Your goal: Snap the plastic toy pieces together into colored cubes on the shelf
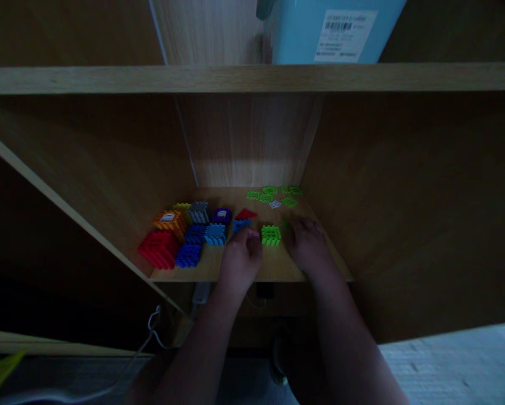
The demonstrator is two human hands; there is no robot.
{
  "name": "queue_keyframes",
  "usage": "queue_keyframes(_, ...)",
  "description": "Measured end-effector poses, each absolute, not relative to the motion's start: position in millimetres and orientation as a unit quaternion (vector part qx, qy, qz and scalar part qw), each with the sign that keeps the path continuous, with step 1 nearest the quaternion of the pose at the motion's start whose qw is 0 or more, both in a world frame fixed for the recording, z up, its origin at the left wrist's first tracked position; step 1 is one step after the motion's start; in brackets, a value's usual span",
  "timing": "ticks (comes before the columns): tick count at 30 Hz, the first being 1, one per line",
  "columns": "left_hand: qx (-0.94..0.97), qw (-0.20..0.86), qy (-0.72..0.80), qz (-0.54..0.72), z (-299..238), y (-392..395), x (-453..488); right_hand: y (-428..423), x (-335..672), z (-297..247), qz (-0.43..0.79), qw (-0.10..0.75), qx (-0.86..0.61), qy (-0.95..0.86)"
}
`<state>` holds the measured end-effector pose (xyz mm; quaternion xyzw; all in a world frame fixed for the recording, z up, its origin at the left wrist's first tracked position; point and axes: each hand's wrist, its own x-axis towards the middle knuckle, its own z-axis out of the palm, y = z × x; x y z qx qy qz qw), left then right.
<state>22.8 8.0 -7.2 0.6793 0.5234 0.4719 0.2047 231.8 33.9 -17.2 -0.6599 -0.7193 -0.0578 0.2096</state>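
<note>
A low wooden shelf (278,270) holds stacks of toothed plastic tiles. My left hand (240,256) is curled at the left side of a small green stack (271,234), its thumb and fingertips against it. On the stack's right, my right hand (308,246) rests with its fingers bent, and a bit of green tile (285,226) shows at the fingertips. Loose green tiles (273,194) and one white tile (274,204) lie behind, near the back wall.
Left of my hands stand the red (159,248), orange (170,221), grey (199,211), purple (221,215), dark blue (189,254) and light blue (215,234) stacks. A blue labelled bin (332,31) sits on the upper shelf. A cable (151,332) hangs below.
</note>
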Motion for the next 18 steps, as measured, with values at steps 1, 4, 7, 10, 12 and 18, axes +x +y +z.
queue_keyframes(1,0.68,0.203,0.523,0.472,-7.4,7.8,22.8,32.6,231.0,-15.4,-0.062,0.205,-0.666,-0.714)
queue_keyframes(4,0.682,0.199,0.524,0.47,-8.2,7.6,22.9,31.4,233.2,-14.3,-0.07,0.203,-0.662,-0.718)
queue_keyframes(7,0.681,0.2,0.523,0.471,-8.9,7.9,23.0,33.9,241.9,-16.3,-0.068,0.201,-0.645,-0.734)
queue_keyframes(10,0.683,0.199,0.518,0.474,-10.3,8.7,23.1,37.2,252.5,-17.3,-0.062,0.188,-0.638,-0.744)
queue_keyframes(12,0.684,0.197,0.519,0.473,-11.4,9.1,23.1,38.5,257.6,-17.2,-0.061,0.186,-0.638,-0.745)
queue_keyframes(18,0.687,0.188,0.522,0.468,-11.8,9.3,22.9,37.4,261.1,-20.5,-0.085,0.248,-0.637,-0.725)
